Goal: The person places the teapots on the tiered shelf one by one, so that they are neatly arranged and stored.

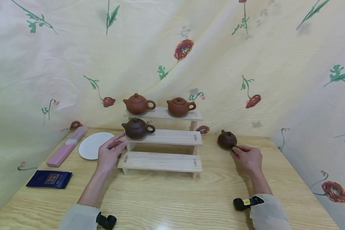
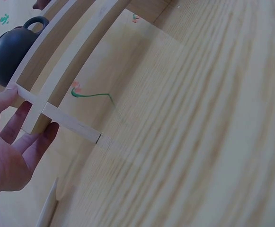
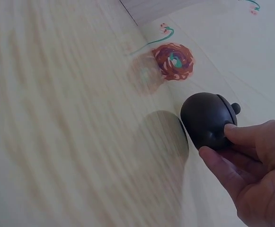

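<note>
A three-tier wooden display stand [image 1: 161, 161] stands on the table. My left hand [image 1: 107, 156] holds the left end of its middle tier, thumb and fingers on either side of the board. Just above that hand a dark brown teapot [image 1: 135, 128] sits on the middle tier, its handle to the right. My right hand [image 1: 250, 158] pinches a second dark teapot [image 3: 206, 118] at its handle side, right of the stand. This teapot's spout points away from me and its lid is on. Two reddish-brown teapots, one left [image 1: 137, 105] and one right [image 1: 179, 108], occupy the top tier.
Left of the stand lie a white plate [image 1: 87, 148], a long pink packet [image 1: 64, 150] and a dark blue packet [image 1: 50, 179]. The wooden table [image 1: 166, 201] meets a floral cloth backdrop [image 1: 143, 60] behind the stand and at both sides.
</note>
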Available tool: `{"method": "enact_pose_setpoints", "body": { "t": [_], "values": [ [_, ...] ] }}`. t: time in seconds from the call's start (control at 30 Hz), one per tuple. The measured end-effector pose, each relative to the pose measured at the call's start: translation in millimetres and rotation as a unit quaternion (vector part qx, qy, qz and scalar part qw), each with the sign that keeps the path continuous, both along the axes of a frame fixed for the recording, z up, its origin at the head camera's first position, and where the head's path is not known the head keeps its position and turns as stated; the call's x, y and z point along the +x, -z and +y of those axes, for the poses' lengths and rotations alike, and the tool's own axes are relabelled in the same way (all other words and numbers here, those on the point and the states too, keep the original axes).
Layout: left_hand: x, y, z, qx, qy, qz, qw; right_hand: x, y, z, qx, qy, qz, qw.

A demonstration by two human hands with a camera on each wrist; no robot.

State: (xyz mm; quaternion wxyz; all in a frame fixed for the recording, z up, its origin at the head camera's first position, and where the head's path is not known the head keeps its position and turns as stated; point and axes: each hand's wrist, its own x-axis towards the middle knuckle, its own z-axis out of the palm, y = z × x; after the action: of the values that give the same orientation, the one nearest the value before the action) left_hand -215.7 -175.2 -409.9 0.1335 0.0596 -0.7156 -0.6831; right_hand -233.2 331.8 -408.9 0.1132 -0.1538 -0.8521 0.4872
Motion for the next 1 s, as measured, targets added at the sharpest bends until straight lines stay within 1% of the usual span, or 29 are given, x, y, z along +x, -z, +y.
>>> {"method": "enact_pose_setpoints", "body": {
  "t": [0.17, 0.53, 0.8, 1.0],
  "values": [
    [0.2, -0.7, -0.2, 0.001, -0.001, -0.005, 1.0, 0.8, -2.3, -1, -0.002, -0.004, 0.004, 1.0],
    [0.4, -0.5, 0.2, 0.004, -0.004, -0.005, 1.0, 2.7, -11.9, 0, -0.034, -0.016, 0.026, 0.999],
    [0.0, -0.1, 0.2, 0.005, -0.002, -0.002, 1.0, 3.9, -17.3, 5, -0.074, -0.021, 0.044, 0.996],
    [0.2, -0.4, 0.0, 0.005, 0.002, 0.0, 1.0, 5.5, -22.5, 6, -0.098, -0.039, 0.059, 0.9926]
  ]
}}
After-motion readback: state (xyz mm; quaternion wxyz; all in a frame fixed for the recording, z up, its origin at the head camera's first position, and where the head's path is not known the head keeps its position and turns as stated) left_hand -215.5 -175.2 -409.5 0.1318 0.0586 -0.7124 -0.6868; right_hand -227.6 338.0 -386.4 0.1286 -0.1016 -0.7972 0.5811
